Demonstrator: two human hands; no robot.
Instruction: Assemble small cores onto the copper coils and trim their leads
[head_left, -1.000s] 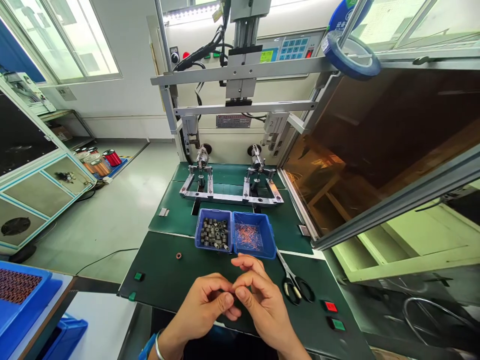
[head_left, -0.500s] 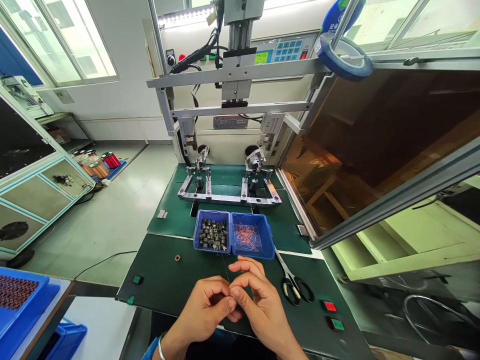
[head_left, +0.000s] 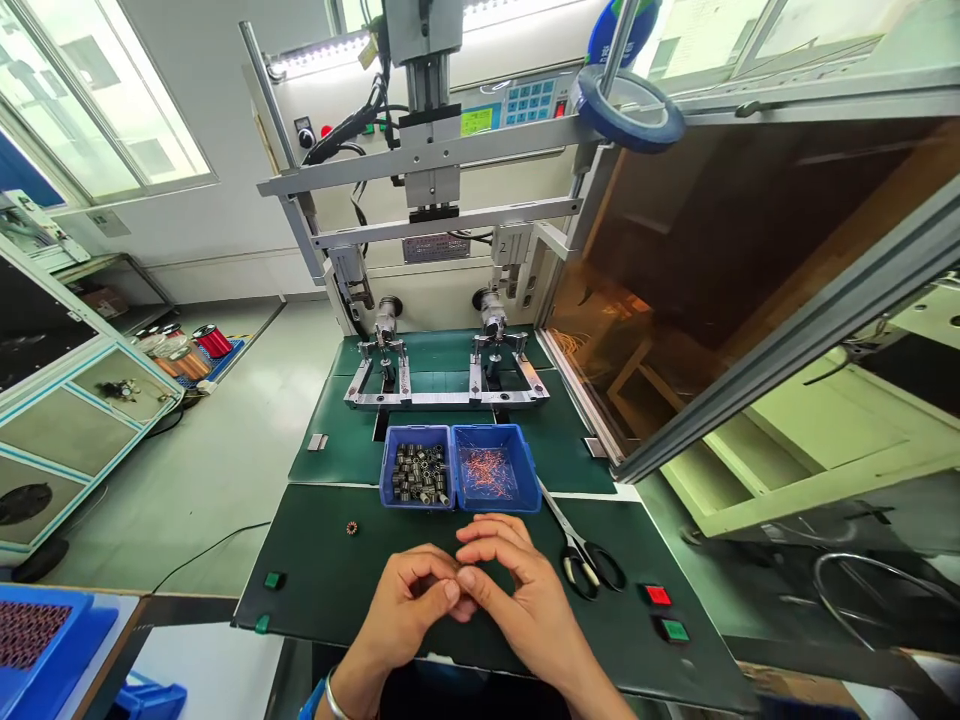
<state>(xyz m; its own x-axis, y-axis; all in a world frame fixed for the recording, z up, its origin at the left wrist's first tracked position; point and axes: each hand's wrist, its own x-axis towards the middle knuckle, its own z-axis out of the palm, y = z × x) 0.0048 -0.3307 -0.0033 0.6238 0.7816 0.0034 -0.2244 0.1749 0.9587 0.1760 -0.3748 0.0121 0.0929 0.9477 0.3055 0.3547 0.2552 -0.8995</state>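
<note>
My left hand (head_left: 416, 605) and my right hand (head_left: 517, 595) meet over the front of the green bench top. Both have their fingers curled, with thumbs and fingertips pressed together; whatever they pinch is too small or hidden to make out. Just beyond them stand two blue bins. The left bin (head_left: 384, 484) holds many small dark metal cylinders, the right bin (head_left: 534, 478) thin copper-coloured wire scraps. A small copper-wound ring (head_left: 352, 528) lies on the bench to the left of my hands. Scissors (head_left: 581, 555) with black handles rest to their right.
Behind the bins stands a machine with a two-station metal fixture (head_left: 446, 398) under a grey frame. Red (head_left: 658, 595) and green (head_left: 674, 630) buttons sit at the bench's right front, another green button (head_left: 274, 580) at left. A tinted panel (head_left: 720, 260) flanks the right side.
My head view has tilted and shifted slightly, so the machine sits further left. Both hands stay together, fingertips moving only slightly. A thin strand seen beyond the fingers earlier no longer shows.
</note>
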